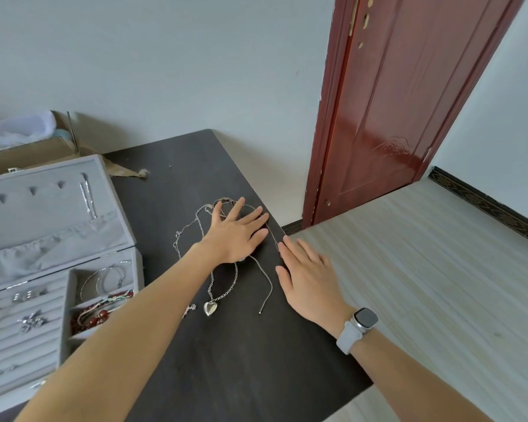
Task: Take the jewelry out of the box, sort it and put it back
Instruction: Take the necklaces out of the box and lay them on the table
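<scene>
Several thin necklaces lie spread on the dark table (226,360). My left hand (237,231) lies flat with straight fingers on top of them. A silver chain with a heart pendant (210,308) trails toward me from under that hand. A grey cord (264,277) curves beside it. My right hand (307,277), fingers straight, rests at the table's right edge with its fingertips touching a thin chain (275,239). The grey jewelry box (101,236) stands open at the left, with rings, hoop earrings (104,280) and red bead bracelets (95,316) inside.
A cardboard box (28,153) with plastic wrap stands behind the jewelry box. The table's right edge runs just under my right hand, with pale floor (424,269) beyond. A red-brown door (393,111) stands at the back right.
</scene>
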Motion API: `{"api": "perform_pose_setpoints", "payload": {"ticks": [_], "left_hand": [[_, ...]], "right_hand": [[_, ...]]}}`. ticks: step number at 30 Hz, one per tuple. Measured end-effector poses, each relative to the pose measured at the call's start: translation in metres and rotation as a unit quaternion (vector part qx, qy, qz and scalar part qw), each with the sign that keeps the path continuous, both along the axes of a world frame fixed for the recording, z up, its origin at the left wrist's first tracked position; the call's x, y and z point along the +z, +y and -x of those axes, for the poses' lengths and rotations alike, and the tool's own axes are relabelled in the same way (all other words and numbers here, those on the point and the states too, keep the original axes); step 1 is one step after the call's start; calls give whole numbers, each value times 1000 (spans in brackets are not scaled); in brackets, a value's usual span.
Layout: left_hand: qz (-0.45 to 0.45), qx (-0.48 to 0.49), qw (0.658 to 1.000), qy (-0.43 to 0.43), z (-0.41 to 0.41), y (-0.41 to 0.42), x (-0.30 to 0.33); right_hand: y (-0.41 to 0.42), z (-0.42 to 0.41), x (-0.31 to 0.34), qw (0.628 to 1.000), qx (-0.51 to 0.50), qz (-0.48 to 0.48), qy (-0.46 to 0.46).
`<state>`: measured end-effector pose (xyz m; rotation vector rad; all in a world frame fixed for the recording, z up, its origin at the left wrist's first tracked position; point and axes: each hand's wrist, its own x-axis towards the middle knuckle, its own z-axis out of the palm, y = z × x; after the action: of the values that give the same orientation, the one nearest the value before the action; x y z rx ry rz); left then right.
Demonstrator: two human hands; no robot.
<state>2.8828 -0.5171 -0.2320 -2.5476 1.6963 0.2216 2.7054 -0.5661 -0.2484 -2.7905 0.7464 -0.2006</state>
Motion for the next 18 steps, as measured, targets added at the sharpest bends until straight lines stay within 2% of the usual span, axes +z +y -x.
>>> {"api": "perform_pose_setpoints", "payload": {"ticks": [5,8,11,15,18], "left_hand": [[-43,-12,998,-50,7,2,1],[-5,7,1000,-30,14,8,6],[77,45,995,-39,21,25,14],[135,57,977,-153,11,68,23],[169,89,962,-196,-11,106,41]], "right_hand": [[5,13,-3,998,11,6,63],[6,17,-4,998,7,4,56],[10,13,2,1000,0,-7,29],[29,-15,21,999,14,-11,-51],[51,-50,35,991,43,-11,-125]]}}
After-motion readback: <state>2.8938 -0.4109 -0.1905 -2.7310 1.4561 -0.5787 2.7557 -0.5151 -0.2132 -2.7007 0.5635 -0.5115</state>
